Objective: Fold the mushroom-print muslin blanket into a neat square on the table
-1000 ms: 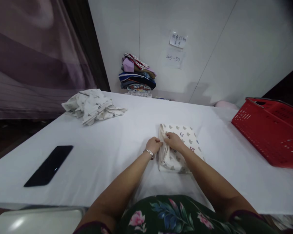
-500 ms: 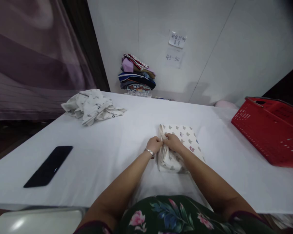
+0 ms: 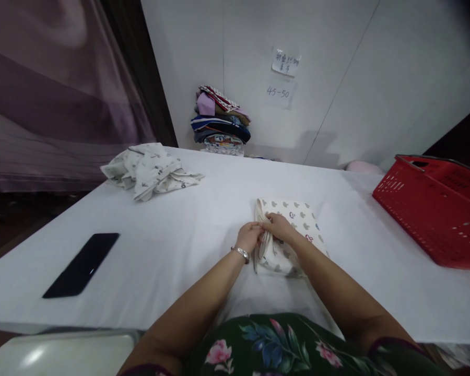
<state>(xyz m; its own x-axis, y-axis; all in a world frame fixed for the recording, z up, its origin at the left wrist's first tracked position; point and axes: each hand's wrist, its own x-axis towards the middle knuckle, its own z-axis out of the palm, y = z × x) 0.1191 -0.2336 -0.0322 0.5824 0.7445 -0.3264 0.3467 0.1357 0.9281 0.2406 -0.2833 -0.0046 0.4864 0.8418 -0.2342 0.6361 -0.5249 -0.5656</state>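
A folded cream cloth with small printed shapes (image 3: 297,219) lies on the white table (image 3: 203,219) in front of me. My left hand (image 3: 249,235), with a silver bracelet on its wrist, pinches the layered left edge of that cloth. My right hand (image 3: 279,227) rests on top of the fold, its fingers closed on the same edge. The two hands touch each other there.
A crumpled pale printed cloth (image 3: 149,169) sits at the far left of the table. A black phone (image 3: 82,265) lies near the left front edge. A red plastic basket (image 3: 434,209) stands at the right. Folded clothes (image 3: 221,122) are stacked against the back wall.
My left hand has slid slightly nearer and further onto the cloth's edge. The cloth and my right hand have barely moved.
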